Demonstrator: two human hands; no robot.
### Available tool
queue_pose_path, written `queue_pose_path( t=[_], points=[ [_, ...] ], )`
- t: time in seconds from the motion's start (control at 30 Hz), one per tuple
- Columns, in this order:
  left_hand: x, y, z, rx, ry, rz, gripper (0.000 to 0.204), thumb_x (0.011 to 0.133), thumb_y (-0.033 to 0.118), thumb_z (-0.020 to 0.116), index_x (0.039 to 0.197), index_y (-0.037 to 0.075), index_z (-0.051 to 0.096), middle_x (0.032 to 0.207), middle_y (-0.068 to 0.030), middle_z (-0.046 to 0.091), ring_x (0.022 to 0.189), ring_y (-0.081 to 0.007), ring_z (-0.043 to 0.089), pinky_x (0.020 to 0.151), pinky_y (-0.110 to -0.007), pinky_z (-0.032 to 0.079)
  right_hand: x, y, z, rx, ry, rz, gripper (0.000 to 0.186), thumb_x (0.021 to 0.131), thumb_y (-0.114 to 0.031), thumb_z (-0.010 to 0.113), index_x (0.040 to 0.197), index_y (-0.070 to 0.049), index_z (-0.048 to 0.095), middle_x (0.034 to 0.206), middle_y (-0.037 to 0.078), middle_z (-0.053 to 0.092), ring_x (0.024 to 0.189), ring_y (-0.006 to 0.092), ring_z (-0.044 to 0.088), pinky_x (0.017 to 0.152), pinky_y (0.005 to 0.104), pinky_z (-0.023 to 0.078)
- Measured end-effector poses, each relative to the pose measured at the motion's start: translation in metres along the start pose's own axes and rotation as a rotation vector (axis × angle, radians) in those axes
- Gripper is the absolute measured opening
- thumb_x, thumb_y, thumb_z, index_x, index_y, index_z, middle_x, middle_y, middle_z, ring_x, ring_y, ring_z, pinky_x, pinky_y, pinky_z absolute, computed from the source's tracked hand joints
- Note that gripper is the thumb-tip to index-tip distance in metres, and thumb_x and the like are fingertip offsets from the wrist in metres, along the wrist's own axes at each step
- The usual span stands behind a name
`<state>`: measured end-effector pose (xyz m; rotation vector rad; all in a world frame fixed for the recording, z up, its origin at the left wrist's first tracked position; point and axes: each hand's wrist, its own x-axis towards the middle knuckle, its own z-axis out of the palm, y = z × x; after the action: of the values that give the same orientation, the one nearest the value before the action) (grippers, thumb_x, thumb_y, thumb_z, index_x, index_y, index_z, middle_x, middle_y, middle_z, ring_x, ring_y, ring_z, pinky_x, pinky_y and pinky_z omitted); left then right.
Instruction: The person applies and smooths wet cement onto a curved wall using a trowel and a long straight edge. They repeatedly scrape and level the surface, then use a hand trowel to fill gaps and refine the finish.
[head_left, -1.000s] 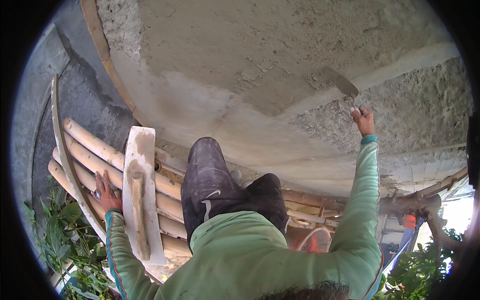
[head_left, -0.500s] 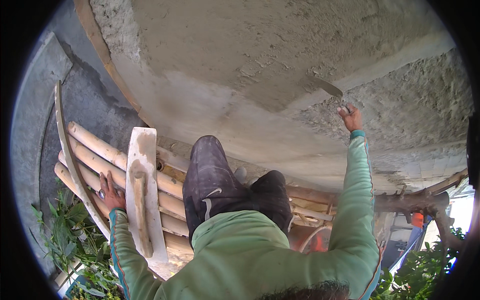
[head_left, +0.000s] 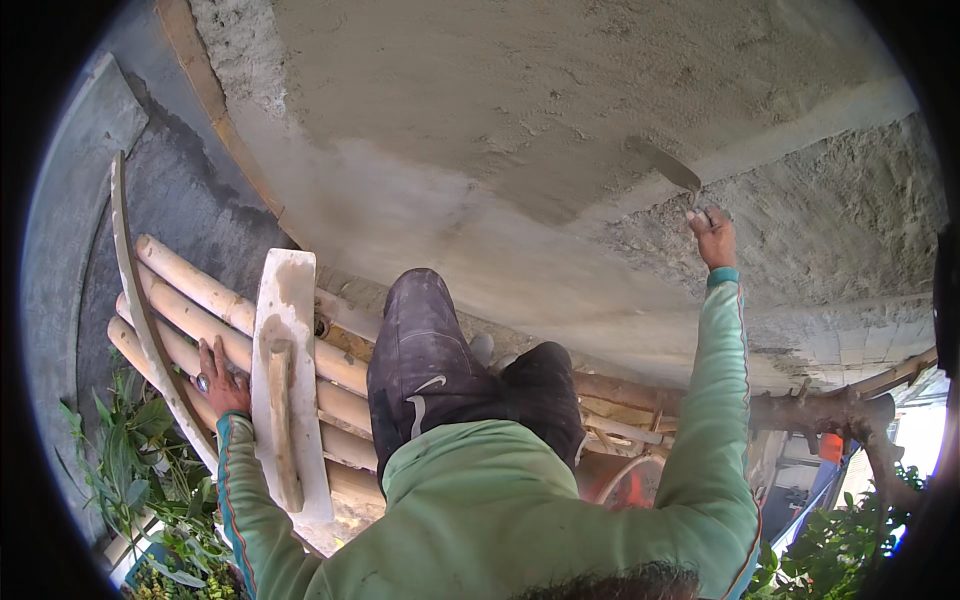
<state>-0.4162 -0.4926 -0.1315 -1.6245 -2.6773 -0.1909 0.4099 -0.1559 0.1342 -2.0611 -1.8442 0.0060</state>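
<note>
Head view: plastered wall (head_left: 480, 110), bamboo scaffold (head_left: 200, 300).

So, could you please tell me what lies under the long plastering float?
The plastering float rests on bamboo poles, beside the left hand. Whatever lies beneath its board is covered.

The plastered wall (head_left: 520, 110) is blocking ahead, the wooden float (head_left: 288, 380) is crowding the bamboo poles (head_left: 190, 300), leaving open wall leftward.
</note>
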Motion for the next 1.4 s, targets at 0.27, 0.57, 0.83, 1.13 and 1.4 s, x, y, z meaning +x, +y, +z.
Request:
queue_pose_path(
  t=[0.27, 0.57, 0.83, 1.13, 1.4],
  points=[
    [-0.006, 0.004, -0.013, -0.044, -0.01, -0.027, 0.093, 0.075, 0.007, 0.062, 0.16, 0.027, 0.03, 0.168, -0.0113, 0.024, 0.153, -0.0312, 0.028, 0.118, -0.072, 0.012, -0.042, -0.086, 0.046, 0.097, -0.076, -0.168, 0.038, 0.092, -0.036, 0.073, 0.107, -0.002, 0.067, 0.091, 0.017, 0.07, 0.081, 0.0288, 0.067, 0.075, 0.0396, 0.052],
    [-0.004, 0.002, -0.018, -0.091, -0.042, -0.05, 0.093, 0.076, 0.012, 0.067, 0.16, 0.028, 0.03, 0.168, -0.0093, 0.021, 0.154, -0.0301, 0.025, 0.119, -0.07, 0.012, -0.036, -0.182, 0.204, -0.235, -0.286, -0.049, 0.05, 0.088, -0.041, 0.071, 0.13, -0.014, 0.065, 0.116, 0.021, 0.071, 0.112, 0.0421, 0.066, 0.094, 0.0512, 0.052],
    [-0.007, 0.003, -0.02, -0.066, -0.062, -0.07, 0.096, 0.074, 0.011, 0.066, 0.161, 0.026, 0.028, 0.169, -0.0088, 0.019, 0.155, -0.0295, 0.022, 0.118, -0.071, 0.013, -0.016, -0.182, 0.102, 0.176, 0.036, -0.214, 0.045, 0.089, -0.036, 0.073, 0.122, -0.005, 0.068, 0.109, 0.02, 0.073, 0.104, 0.0421, 0.069, 0.089, 0.049, 0.053],
    [0.002, 0.011, -0.032, -0.087, -0.116, -0.075, 0.098, 0.078, 0.015, 0.077, 0.161, 0.03, 0.027, 0.169, -0.0082, 0.02, 0.155, -0.0281, 0.022, 0.121, -0.068, 0.012, -0.022, -0.23, 0.195, -0.285, -0.238, -0.166, 0.042, 0.089, -0.037, 0.072, 0.121, -0.009, 0.069, 0.108, 0.021, 0.073, 0.102, 0.0423, 0.069, 0.087, 0.0504, 0.053],
    [-0.006, 0.003, -0.029, -0.043, -0.117, -0.098, 0.104, 0.074, 0.015, 0.074, 0.163, 0.031, 0.022, 0.169, -0.0087, 0.019, 0.154, -0.0299, 0.024, 0.12, -0.07, 0.012, -0.018, -0.22, 0.148, 0.152, -0.052, -0.281, 0.049, 0.09, -0.045, 0.069, 0.122, -0.008, 0.068, 0.108, 0.022, 0.073, 0.104, 0.0425, 0.069, 0.092, 0.0524, 0.053]
  ],
)
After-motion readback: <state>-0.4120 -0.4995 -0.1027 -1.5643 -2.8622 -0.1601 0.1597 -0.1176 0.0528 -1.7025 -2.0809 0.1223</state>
